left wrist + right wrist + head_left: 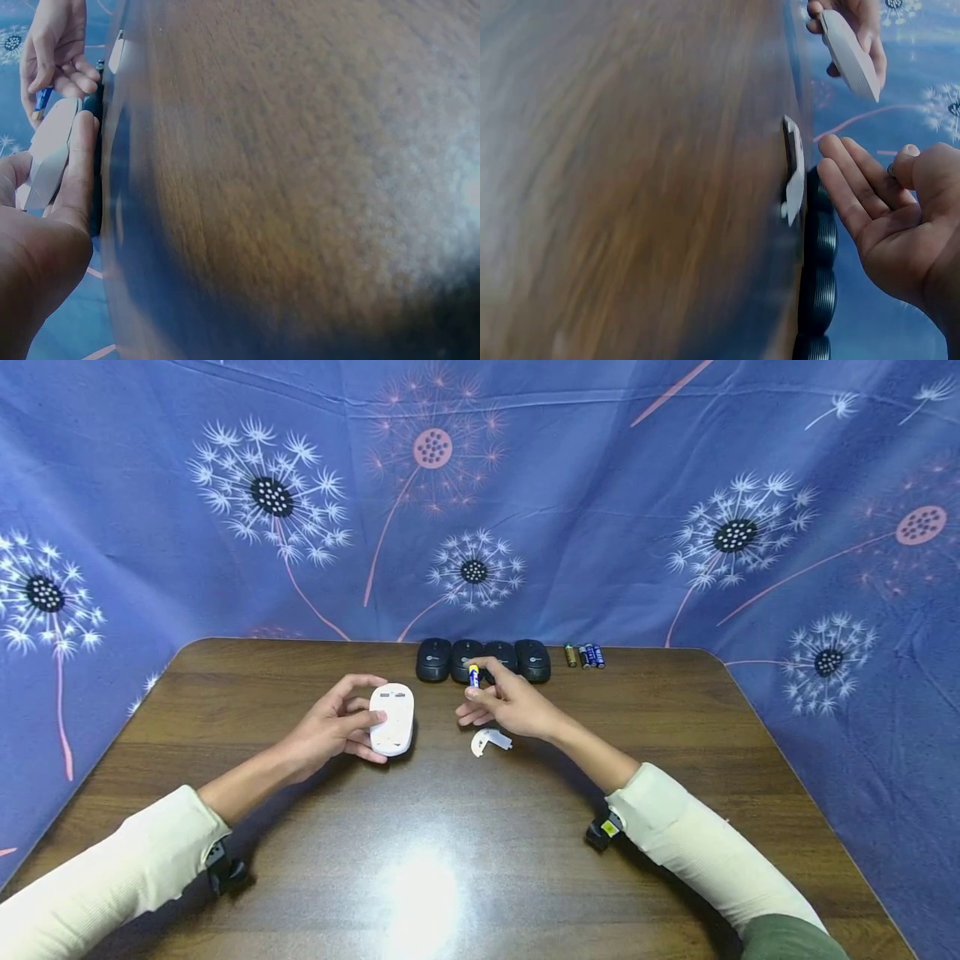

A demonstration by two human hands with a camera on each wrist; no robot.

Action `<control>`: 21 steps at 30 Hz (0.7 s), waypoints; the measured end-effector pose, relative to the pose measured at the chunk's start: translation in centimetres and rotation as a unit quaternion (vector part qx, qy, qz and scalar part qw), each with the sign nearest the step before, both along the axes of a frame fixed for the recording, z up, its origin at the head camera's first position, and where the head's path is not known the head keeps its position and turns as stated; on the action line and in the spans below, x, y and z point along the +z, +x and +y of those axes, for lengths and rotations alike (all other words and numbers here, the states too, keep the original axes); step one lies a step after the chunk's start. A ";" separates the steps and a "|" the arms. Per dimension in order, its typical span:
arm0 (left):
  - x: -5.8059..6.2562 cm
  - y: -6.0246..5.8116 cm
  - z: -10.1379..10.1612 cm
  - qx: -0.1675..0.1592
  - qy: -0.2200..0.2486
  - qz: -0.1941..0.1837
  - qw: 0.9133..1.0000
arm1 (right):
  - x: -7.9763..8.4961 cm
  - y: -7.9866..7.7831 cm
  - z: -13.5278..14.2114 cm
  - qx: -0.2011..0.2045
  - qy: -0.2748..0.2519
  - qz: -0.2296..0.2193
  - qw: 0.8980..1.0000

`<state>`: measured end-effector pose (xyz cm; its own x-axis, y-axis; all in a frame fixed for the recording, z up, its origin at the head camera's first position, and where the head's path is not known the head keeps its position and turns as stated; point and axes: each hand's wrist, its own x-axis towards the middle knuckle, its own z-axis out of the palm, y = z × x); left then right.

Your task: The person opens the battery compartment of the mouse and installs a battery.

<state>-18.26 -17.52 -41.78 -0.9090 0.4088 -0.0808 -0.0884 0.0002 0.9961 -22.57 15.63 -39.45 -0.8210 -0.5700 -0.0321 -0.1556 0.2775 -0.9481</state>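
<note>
Between the thumb and forefinger of the right hand (513, 703) is a small battery (473, 677), pinched near its ends; that hand's other fingers extend loosely below it. From the battery, a white mouse (392, 727) lies toward eight o'clock, with a gap between. Taking twelve as away from the person, both long axes run close to twelve–six in the head view, so they stand nearly parallel. The left hand (330, 731) grips the mouse from its nine o'clock side, thumb over the face turned to the head camera, fingers round the edge. It holds the mouse; the right hand is nearer a curved white cover piece (495, 737) on the tabletop (675, 718), between five and six o'clock from the battery.

Farther out, a row of four black mice (504, 650) sits just past the right hand at twelve to one o'clock, and loose batteries (587, 657) lie toward two.

Fingers cover the battery's ends in part, so which pole points where is hard to tell. Glare washes out the near end of the white mouse, hiding the form of any recess. The right-wrist view shows little of the battery, mostly masked by the thumb.
</note>
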 end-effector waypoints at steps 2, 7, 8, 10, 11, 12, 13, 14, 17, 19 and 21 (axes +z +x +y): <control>0.0 0.0 0.0 0.001 0.001 0.001 1.000 | -0.1 0.1 -0.6 0.004 -0.005 -0.001 1.000; 0.1 -0.1 0.1 0.001 0.002 -0.001 1.000 | -0.1 0.4 -2.2 0.015 0.002 0.010 1.000; 0.1 -0.2 0.1 0.001 0.003 -0.002 1.000 | 0.0 0.4 -2.5 0.018 0.004 0.012 1.000; 0.1 -0.2 0.2 0.000 0.004 -0.001 1.000 | 0.1 0.5 -3.1 0.024 0.008 0.020 0.999; 0.1 -0.2 0.2 -0.001 0.005 -0.001 1.000 | 0.1 0.5 -3.4 0.026 0.008 0.023 0.999; 0.1 -0.2 0.2 -0.002 0.005 -0.001 1.000 | 0.2 0.6 -3.7 0.026 0.008 0.024 0.999; 0.1 -0.2 0.3 -0.003 0.006 -0.001 1.000 | 0.3 0.6 -3.9 0.025 0.009 0.027 0.999; 0.1 -0.2 0.3 -0.004 0.007 -0.001 1.000 | 0.3 0.6 -4.2 0.025 0.009 0.028 0.999; 0.1 -0.2 0.3 -0.005 0.007 -0.002 1.000 | 0.6 0.7 -5.0 0.025 0.012 0.034 0.999; 0.1 -0.2 0.3 -0.006 0.009 -0.003 1.000 | 0.7 0.8 -5.5 0.025 0.025 0.045 0.998; 0.0 -0.2 0.3 -0.005 0.010 -0.004 1.000 | 0.8 0.9 -5.9 0.022 0.046 0.063 0.997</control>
